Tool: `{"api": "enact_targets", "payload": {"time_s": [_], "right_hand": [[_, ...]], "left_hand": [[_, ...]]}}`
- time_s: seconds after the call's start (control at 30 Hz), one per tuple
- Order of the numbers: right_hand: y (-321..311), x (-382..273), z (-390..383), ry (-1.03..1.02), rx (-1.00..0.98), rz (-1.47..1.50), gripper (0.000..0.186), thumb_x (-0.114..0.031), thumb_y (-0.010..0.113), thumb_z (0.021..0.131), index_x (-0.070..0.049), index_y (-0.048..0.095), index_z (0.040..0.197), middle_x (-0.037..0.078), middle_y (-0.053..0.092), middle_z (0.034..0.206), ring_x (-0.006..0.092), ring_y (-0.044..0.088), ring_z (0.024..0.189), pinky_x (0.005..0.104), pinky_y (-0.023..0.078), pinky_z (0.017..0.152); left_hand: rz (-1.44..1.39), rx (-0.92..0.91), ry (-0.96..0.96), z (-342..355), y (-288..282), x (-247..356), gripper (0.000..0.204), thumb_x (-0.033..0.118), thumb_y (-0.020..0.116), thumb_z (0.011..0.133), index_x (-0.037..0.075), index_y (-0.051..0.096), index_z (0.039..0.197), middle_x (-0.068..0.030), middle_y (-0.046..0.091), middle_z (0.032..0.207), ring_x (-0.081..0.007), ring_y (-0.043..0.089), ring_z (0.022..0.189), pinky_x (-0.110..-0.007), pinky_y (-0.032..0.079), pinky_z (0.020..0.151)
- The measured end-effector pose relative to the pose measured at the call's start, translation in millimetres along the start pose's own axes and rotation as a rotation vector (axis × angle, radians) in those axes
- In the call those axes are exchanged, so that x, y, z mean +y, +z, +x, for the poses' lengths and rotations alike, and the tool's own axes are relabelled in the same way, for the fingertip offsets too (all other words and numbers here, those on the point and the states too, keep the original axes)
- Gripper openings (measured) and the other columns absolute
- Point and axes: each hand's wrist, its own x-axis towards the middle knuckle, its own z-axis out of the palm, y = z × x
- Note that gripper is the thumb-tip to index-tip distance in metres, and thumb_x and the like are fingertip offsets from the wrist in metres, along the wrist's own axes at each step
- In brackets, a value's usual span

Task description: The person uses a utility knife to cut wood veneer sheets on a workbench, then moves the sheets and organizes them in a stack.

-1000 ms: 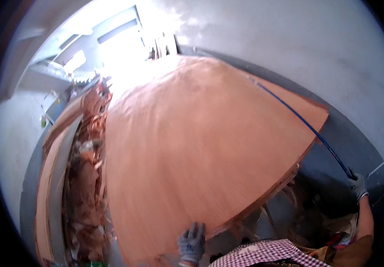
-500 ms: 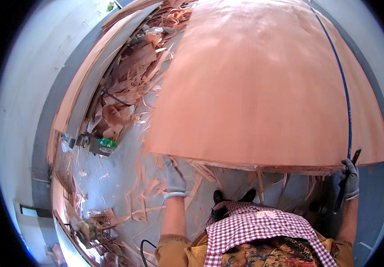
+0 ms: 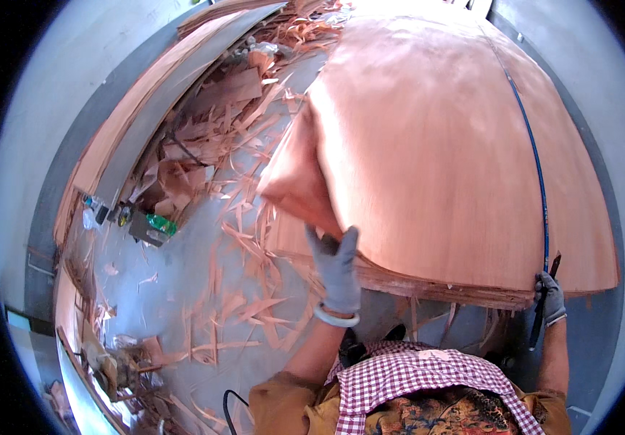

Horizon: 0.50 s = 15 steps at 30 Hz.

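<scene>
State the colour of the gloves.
Grey, both gloves, clearest on the left hand in the head view.

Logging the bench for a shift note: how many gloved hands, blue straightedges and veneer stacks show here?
Gloved hands: 2, left hand and right hand
Blue straightedge: 1
Veneer stack: 1
Total: 4

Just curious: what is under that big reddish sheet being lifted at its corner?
Under the top veneer sheet, raised by the left hand, a stack of similar sheets shows at its edge. Whatever supports it is hidden.
</scene>
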Motion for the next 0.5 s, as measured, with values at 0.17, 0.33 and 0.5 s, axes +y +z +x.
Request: {"api": "enact_targets", "payload": {"time_s": [0.17, 0.33, 0.5], "right_hand": [[19.6, -15.3, -14.9, -0.038, 0.044, -0.003, 0.016, -0.027, 0.065, 0.084, -0.012, 0.061, 0.084, -0.005, 0.052, 0.059, 0.0083, 0.046, 0.043, 0.0223, 0.037, 0.040], [20.1, -14.5, -16.9, -0.040, 0.038, -0.051, 0.016, -0.028, 0.064, 0.086, -0.013, 0.058, 0.084, -0.003, 0.053, 0.060, 0.0090, 0.047, 0.045, 0.0233, 0.038, 0.041], [7.1, -3.4, -10.7, -0.077, 0.050, -0.149, 0.013, -0.026, 0.061, 0.088, -0.016, 0.054, 0.084, -0.002, 0.053, 0.058, 0.0099, 0.048, 0.044, 0.0249, 0.037, 0.039]], "left_hand": [[-0.422, 0.073, -0.299, 15.5, -54.6, -12.0, 0.039, 0.018, 0.065, 0.087, 0.005, 0.050, 0.120, -0.0058, 0.054, 0.118, -0.0188, 0.053, 0.106, -0.037, 0.043, 0.096], [-0.468, 0.239, -0.417, 22.8, -104.3, -67.8, 0.037, 0.026, 0.065, 0.088, 0.007, 0.055, 0.117, -0.0042, 0.060, 0.108, -0.0186, 0.058, 0.100, -0.034, 0.051, 0.087], [-0.347, 0.240, -0.388, 17.0, -85.0, -54.1, 0.036, 0.019, 0.067, 0.087, 0.007, 0.051, 0.118, -0.0046, 0.058, 0.110, -0.0192, 0.056, 0.101, -0.037, 0.051, 0.088]]}}
